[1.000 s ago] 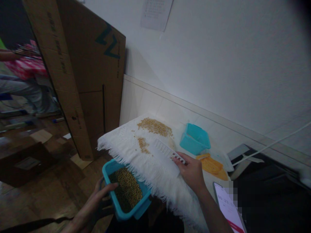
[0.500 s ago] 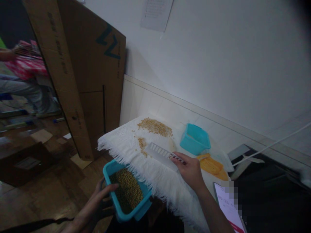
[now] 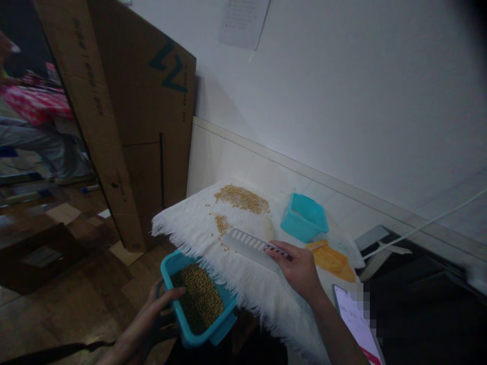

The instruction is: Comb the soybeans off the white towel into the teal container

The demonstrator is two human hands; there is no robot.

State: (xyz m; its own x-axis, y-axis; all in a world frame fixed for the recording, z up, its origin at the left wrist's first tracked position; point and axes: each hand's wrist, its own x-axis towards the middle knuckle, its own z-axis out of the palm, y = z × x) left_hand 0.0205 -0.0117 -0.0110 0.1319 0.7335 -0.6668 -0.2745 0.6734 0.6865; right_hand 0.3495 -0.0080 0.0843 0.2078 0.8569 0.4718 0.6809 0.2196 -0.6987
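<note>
My left hand (image 3: 152,319) grips the near end of a teal plastic tub (image 3: 178,309) full of soybeans (image 3: 198,299), held just below the fringed edge of a white towel (image 3: 213,263). My right hand (image 3: 299,268) is closed on a white slotted scraper (image 3: 249,243), whose blade lies on the towel beside a small heap of beans (image 3: 221,223). A larger bean pile (image 3: 241,197) lies farther back on the towel.
A second teal tub (image 3: 304,218) and an orange piece (image 3: 331,258) sit on the counter to the right. A phone (image 3: 353,319) lies near my right forearm. Tall cardboard boxes (image 3: 125,116) stand on the left, with another person (image 3: 26,106) behind them.
My right hand has swung the scraper left and lower across the towel toward the small bean heap. The tub in my left hand has stayed put.
</note>
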